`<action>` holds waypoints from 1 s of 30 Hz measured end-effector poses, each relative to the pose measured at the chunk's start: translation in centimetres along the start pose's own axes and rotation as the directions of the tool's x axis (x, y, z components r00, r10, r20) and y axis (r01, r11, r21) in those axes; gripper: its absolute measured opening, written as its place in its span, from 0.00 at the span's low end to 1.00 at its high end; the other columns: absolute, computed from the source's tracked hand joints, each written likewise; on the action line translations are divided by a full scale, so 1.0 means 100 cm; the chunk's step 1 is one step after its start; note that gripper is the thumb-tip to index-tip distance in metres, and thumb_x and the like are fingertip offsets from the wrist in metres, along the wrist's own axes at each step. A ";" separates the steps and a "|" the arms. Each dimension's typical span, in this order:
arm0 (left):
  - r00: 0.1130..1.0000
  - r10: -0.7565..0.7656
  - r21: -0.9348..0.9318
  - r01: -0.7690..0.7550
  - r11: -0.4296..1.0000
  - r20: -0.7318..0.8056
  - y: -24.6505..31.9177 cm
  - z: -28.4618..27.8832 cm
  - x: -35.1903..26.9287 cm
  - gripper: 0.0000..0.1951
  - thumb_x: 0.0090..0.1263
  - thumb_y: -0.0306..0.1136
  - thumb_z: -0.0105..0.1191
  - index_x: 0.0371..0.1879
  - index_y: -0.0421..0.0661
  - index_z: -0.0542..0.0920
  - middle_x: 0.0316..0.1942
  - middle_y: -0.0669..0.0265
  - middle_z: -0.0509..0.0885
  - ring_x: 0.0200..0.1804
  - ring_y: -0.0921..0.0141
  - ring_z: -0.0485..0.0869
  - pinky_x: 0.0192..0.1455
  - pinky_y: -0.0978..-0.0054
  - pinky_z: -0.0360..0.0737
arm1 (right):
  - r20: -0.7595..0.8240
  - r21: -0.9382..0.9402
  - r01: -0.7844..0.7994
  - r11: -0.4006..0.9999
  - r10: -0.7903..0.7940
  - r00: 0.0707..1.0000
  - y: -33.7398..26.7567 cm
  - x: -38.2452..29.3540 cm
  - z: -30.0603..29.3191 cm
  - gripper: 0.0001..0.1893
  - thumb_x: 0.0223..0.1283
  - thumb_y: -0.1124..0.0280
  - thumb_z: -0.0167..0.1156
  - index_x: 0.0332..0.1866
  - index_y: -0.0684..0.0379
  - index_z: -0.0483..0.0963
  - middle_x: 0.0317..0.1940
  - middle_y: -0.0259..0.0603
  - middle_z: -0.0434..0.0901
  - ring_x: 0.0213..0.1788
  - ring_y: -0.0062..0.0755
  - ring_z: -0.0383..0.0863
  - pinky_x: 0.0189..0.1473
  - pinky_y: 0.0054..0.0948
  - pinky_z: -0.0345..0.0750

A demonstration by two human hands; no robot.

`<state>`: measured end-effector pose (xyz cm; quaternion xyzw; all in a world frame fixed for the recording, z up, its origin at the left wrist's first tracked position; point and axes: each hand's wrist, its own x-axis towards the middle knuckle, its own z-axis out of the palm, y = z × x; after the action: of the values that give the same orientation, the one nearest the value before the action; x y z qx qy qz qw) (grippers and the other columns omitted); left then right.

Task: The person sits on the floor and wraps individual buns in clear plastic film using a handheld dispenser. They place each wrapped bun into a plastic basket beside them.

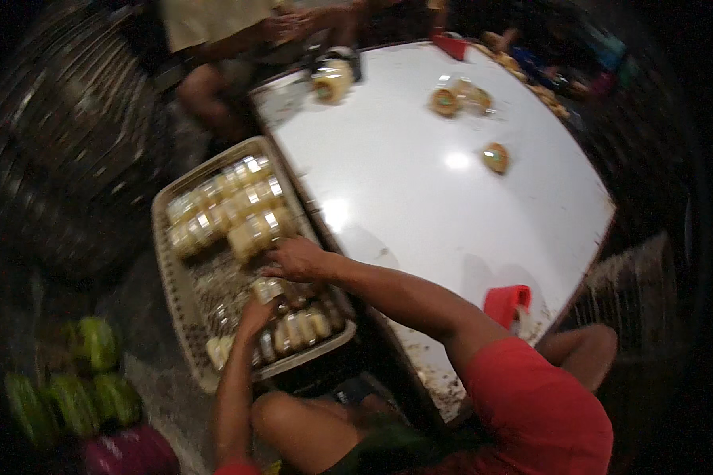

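A beige plastic crate (165, 261) holds rows of pale, round pieces in clear wrapping, perhaps baked goods. Inside it, my left hand (258, 316) has its fingers on a short clear-wrapped pack (270, 289), seemingly gripping it; blur softens the fingertips. My right hand (297, 259) reaches over the crate's right side, fingers apart, close to the end of a longer wrapped roll (260, 233). Other rolls (226, 202) lie side by side at the crate's far end. More packs (300, 329) fill the near end. Between them the mottled crate bottom shows.
A white table (392, 178) adjoins the crate, bearing wrapped packs (460, 96), a single round piece (495, 158), a wrapped roll (333, 82) and a red object (507, 304). Another person's hands (285, 27) are beyond it. Green bundles (74, 395) lie at lower left.
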<state>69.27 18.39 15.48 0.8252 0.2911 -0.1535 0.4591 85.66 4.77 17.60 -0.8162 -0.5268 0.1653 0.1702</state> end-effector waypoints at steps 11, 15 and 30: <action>0.993 -0.021 0.050 0.027 0.998 -0.120 0.046 -0.022 -0.063 0.40 0.70 0.51 0.59 0.75 0.42 0.60 0.69 0.44 0.69 0.69 0.52 0.71 0.68 0.56 0.72 | -0.610 -0.084 -0.946 0.313 0.734 0.297 0.336 -0.287 -0.193 0.47 0.48 0.42 0.71 0.75 0.46 0.61 0.78 0.47 0.54 0.73 0.61 0.62 0.67 0.66 0.63; 0.974 0.179 -0.041 -0.186 0.982 -0.137 0.118 -0.018 -0.126 0.33 0.71 0.45 0.60 0.71 0.43 0.68 0.67 0.47 0.73 0.65 0.55 0.76 0.65 0.58 0.74 | -0.545 0.157 -0.827 0.539 0.746 0.383 0.340 -0.315 -0.168 0.35 0.48 0.56 0.72 0.65 0.46 0.69 0.66 0.46 0.66 0.64 0.63 0.69 0.62 0.57 0.75; 0.809 0.452 -0.750 -0.019 0.661 0.377 0.222 0.152 -0.220 0.26 0.71 0.37 0.61 0.62 0.35 0.72 0.51 0.59 0.83 0.51 0.68 0.84 0.54 0.71 0.82 | -0.647 0.567 0.144 0.811 0.330 0.688 -0.077 -0.413 -0.129 0.38 0.53 0.66 0.73 0.70 0.60 0.64 0.65 0.50 0.69 0.59 0.39 0.76 0.61 0.38 0.74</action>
<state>66.10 -11.05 33.69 0.5343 0.0729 -0.1871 0.8211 69.12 -31.38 36.26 -0.7495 -0.2964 -0.0076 0.5919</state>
